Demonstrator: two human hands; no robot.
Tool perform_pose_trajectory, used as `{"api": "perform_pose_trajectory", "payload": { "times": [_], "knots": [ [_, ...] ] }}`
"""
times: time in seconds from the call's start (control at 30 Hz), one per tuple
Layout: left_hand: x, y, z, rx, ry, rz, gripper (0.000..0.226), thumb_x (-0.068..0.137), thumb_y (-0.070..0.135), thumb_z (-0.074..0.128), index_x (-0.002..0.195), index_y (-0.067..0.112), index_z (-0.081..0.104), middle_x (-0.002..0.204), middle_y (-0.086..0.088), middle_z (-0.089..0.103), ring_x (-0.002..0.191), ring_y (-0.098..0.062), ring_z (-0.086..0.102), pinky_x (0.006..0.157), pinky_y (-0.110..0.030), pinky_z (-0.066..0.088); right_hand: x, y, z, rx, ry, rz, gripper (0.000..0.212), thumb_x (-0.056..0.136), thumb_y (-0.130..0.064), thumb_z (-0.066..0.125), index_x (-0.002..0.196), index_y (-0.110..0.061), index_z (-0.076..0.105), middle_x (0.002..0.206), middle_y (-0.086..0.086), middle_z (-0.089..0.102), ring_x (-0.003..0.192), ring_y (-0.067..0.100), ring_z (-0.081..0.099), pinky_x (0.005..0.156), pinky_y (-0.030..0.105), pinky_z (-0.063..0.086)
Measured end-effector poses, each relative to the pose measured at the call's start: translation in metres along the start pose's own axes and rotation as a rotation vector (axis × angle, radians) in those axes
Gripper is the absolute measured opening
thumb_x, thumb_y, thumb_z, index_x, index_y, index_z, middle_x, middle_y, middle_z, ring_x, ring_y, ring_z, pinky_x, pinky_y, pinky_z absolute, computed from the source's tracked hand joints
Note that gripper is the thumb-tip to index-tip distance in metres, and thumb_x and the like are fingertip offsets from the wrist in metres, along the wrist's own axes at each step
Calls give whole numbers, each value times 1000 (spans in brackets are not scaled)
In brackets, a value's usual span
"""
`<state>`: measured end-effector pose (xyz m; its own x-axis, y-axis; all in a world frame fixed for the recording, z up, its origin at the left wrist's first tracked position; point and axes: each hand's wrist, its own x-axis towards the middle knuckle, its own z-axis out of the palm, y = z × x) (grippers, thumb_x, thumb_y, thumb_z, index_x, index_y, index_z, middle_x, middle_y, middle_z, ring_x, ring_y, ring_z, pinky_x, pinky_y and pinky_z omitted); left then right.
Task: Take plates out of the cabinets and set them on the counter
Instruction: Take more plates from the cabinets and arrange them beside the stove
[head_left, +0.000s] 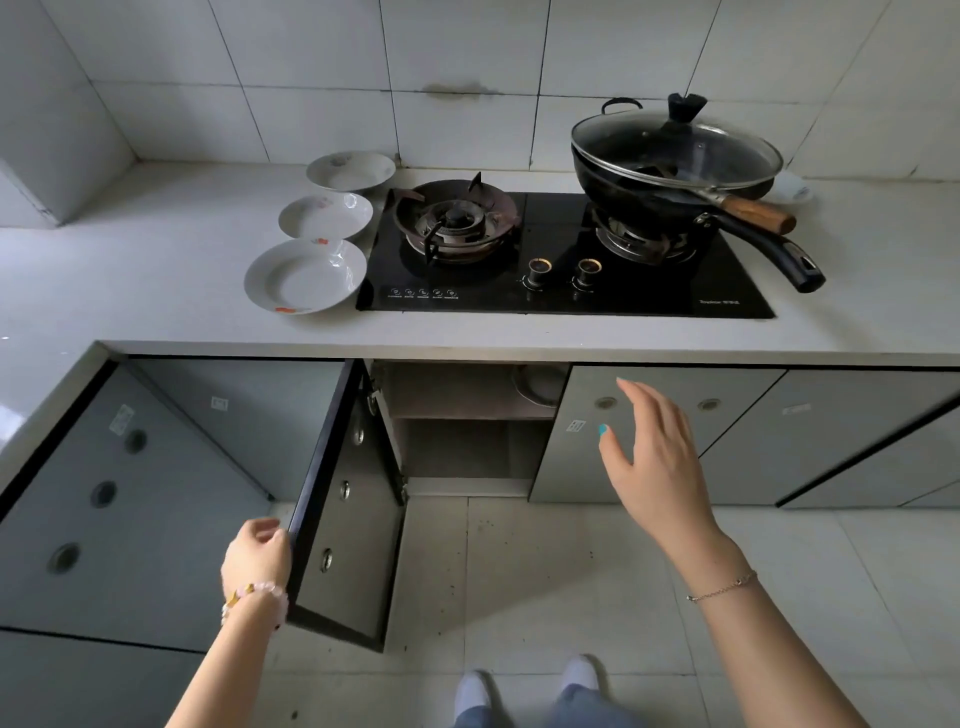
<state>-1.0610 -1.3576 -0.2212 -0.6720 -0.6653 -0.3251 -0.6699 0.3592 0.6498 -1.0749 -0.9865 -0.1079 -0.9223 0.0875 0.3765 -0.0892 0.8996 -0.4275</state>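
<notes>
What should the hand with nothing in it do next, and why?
Probably the right hand should reach into the open cabinet for the round dish on its upper shelf. That hand is open and empty, close to the opening, while the left hand holds the cabinet door wide. Three plates already sit on the counter, and the dish, partly hidden, looks like another.

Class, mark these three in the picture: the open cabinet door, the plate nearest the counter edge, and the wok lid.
Door (358, 530): head view, inner face.
Plate (305, 278): head view, centre of its well.
Lid (675, 156): head view, glass dome.
</notes>
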Motion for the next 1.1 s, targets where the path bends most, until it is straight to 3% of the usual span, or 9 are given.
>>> {"api": "perform_pose_trajectory", "payload": {
  "times": [0.07, 0.17, 0.3, 0.43, 0.6, 0.67, 0.8, 0.93, 1.1],
  "knots": [
    [-14, 35, 2, -104, -7, 132, 24, 86, 15, 51, 106, 15, 64, 107, -9, 67, 94, -27, 58, 79, -32, 42, 1, 1, 0, 5, 9, 11, 48, 86, -10, 60, 131, 0, 48, 128, 16, 54, 120, 33, 48, 103, 38, 38],
    [-33, 86, 10, -388, -235, 215, 21, 90, 13, 48, 104, 17, 63, 109, -7, 66, 98, -22, 60, 85, -34, 46, 1, 8, 0, 5, 10, 30, 47, 86, -10, 60, 131, 1, 48, 128, 16, 54, 120, 33, 48, 103, 37, 37],
    [-58, 135, 19, -734, -566, 205, 23, 97, 21, 42, 105, 16, 63, 110, -5, 68, 104, -19, 63, 89, -36, 48, 5, 29, 0, 63, -22, 117, 48, 87, -10, 59, 133, -1, 47, 129, 14, 53, 122, 31, 45, 103, 35, 34],
    [-76, 167, 35, -912, -734, 171, 32, 98, 29, 37, 111, 13, 61, 110, -5, 70, 102, -20, 66, 81, -36, 54, 18, 59, 11, 143, -91, 249, 46, 90, -13, 56, 134, -6, 45, 132, 10, 51, 124, 29, 42, 101, 26, 28],
    [-89, 196, 55, -1007, -741, 101, 34, 99, 27, 34, 108, 11, 62, 108, -6, 71, 102, -21, 66, 76, -34, 58, 49, 106, 43, 418, -223, 530, 39, 95, -16, 47, 133, -11, 48, 131, 3, 51, 124, 20, 45, 99, 26, 32],
    [-90, 203, 61, -1030, -722, 66, 36, 99, 28, 32, 109, 10, 62, 109, -6, 70, 103, -23, 66, 77, -36, 58, 66, 124, 62, 720, -288, 809, 34, 97, -16, 44, 129, -8, 51, 121, 6, 55, 114, 21, 50, 96, 30, 37],
    [-90, 211, 71, -1084, -686, 7, 41, 98, 30, 31, 116, 7, 59, 115, -11, 68, 107, -26, 64, 80, -40, 57, 93, 157, 108, 1225, -368, 1288, 31, 98, -22, 38, 120, -7, 54, 129, 10, 56, 113, 26, 53, 96, 41, 43],
    [-93, 211, 78, -1105, -661, 1, 41, 89, 33, 40, 114, 8, 61, 120, -14, 65, 111, -29, 62, 83, -42, 56, 117, 172, 147, 1581, -307, 1475, 34, 100, -29, 31, 105, -7, 58, 134, 9, 54, 114, 27, 52, 93, 43, 43],
    [-102, 207, 80, -1145, -633, -2, 41, 84, 35, 44, 102, 11, 72, 119, -15, 65, 110, -30, 62, 80, -43, 57, 142, 173, 170, 1823, -198, 1532, 56, 101, -42, 16, 133, -8, 47, 143, 9, 46, 133, 25, 41, 103, 46, 36]
  ]
}}
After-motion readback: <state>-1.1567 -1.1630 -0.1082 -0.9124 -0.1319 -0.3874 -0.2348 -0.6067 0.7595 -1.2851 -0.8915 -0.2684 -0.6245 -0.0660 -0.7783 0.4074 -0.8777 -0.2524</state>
